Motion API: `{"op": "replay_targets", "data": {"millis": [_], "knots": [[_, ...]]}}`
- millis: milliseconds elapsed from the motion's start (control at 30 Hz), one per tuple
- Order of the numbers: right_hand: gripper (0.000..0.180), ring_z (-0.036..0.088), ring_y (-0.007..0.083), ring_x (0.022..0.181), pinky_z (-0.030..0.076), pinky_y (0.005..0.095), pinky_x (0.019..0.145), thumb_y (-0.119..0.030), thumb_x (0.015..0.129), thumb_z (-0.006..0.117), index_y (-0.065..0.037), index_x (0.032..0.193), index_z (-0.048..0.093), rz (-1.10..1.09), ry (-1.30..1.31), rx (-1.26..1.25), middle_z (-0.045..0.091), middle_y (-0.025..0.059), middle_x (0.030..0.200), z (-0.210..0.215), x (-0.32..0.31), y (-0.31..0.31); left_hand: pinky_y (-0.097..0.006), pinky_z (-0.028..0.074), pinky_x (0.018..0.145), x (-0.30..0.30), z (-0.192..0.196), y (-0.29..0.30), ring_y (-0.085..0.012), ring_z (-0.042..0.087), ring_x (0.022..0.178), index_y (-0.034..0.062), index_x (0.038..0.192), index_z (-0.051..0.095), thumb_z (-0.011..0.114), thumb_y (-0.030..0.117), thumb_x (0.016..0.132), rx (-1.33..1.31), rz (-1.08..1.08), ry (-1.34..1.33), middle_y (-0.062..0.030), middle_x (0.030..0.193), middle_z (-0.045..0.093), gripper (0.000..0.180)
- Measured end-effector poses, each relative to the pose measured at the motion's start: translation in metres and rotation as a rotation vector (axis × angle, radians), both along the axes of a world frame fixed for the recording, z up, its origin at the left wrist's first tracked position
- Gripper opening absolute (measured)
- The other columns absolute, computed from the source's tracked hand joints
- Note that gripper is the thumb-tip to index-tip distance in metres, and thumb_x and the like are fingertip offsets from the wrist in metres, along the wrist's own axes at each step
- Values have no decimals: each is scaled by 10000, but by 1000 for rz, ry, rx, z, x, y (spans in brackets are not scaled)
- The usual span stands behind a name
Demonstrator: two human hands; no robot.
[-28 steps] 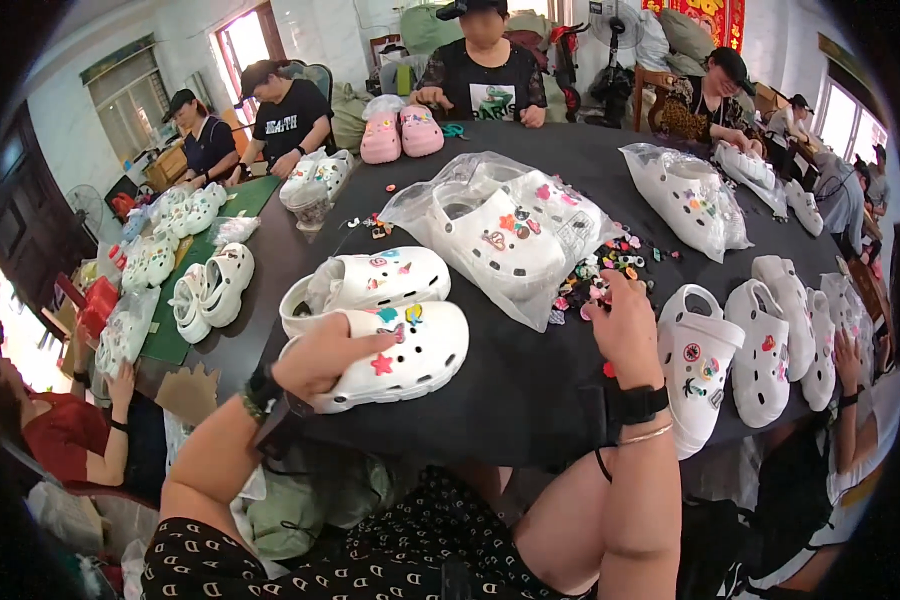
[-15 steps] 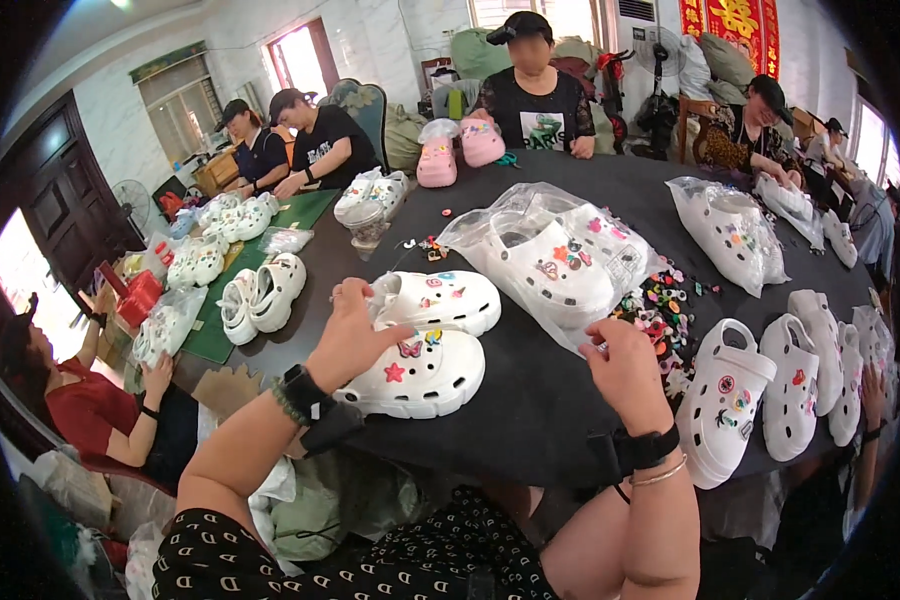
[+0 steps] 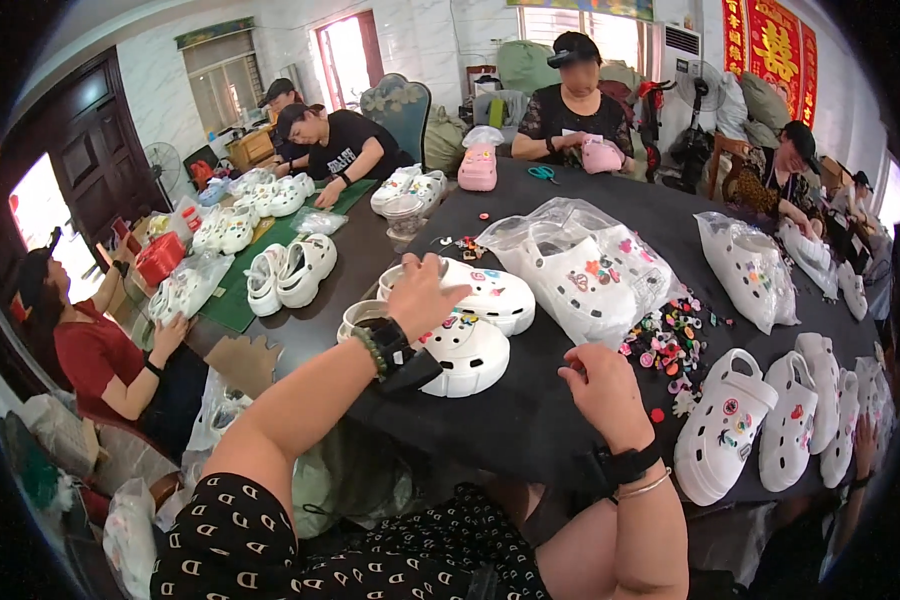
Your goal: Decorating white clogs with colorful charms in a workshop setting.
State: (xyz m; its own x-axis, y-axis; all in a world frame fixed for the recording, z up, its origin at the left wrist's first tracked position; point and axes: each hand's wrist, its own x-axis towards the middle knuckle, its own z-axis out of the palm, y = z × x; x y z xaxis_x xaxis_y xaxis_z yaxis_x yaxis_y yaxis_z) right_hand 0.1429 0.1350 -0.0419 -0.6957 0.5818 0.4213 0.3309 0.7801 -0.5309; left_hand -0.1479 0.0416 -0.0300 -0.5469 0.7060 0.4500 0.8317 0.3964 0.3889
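My left hand [image 3: 425, 300] rests across a pair of white clogs with its fingers apart, touching the far clog [image 3: 495, 292]. The wrist covers part of the near clog [image 3: 470, 358], and colourful shoe charms show on both. Lower right, my right hand [image 3: 612, 395] is held above the black tabletop with thumb and fingers curled together; anything between them is hidden. It is nearest to a pile of mixed shoe charms [image 3: 670, 335] and a clear plastic bag holding decorated white clogs [image 3: 590, 275].
Several decorated white clogs [image 3: 725, 425] stand at the right edge. Another bagged pair [image 3: 750, 265] lies beyond them. To the left are white clogs [image 3: 305, 270] and a small clear jar [image 3: 403, 215]. Co-workers sit around the table; teal scissors [image 3: 542, 174] lie across from me.
My left hand has moved from beside the clogs onto them. The view has swung slightly left. The person opposite now handles one pink clog with both hands.
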Motion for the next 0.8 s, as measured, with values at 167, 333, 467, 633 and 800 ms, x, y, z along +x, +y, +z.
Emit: {"op": "replay_targets", "data": {"millis": [167,333,467,633,800], "knots": [[156,643,348,843,512,441,743,-143,840,686,-27,941,658,49,-21,30,659,164,864,-4,-10,-6,-450,522,823,5,26,6,-385,634,961,29,1057,618,651,608,823,-234,42,21,-239,1091,569,626],[140,640,342,864,513,437,754,-148,846,682,-37,926,656,48,-48,42,653,149,886,-4,-17,-13,-462,504,747,-2,18,11,-384,638,847,27,793,646,777,437,724,-90,-94,-45,-206,958,610,436],[159,637,342,867,514,438,757,-135,840,692,-32,953,650,42,56,9,647,147,895,0,-13,-10,-435,470,736,20,9,-17,-362,603,871,-2,767,584,811,255,682,100,-196,87,-166,904,611,353],[435,560,361,1060,479,433,900,-128,710,814,-66,1092,615,74,357,108,575,154,1136,11,-7,-4,-399,470,736,46,21,-41,-325,601,879,-29,843,597,810,118,686,249,-346,0,-133,944,604,302],[702,424,348,1272,392,445,1048,-216,560,917,-105,1163,576,120,382,162,480,118,1351,32,5,-7,-348,478,670,90,27,-47,-273,596,828,-31,878,614,792,46,702,258,-454,-105,-117,1036,561,262]]}}
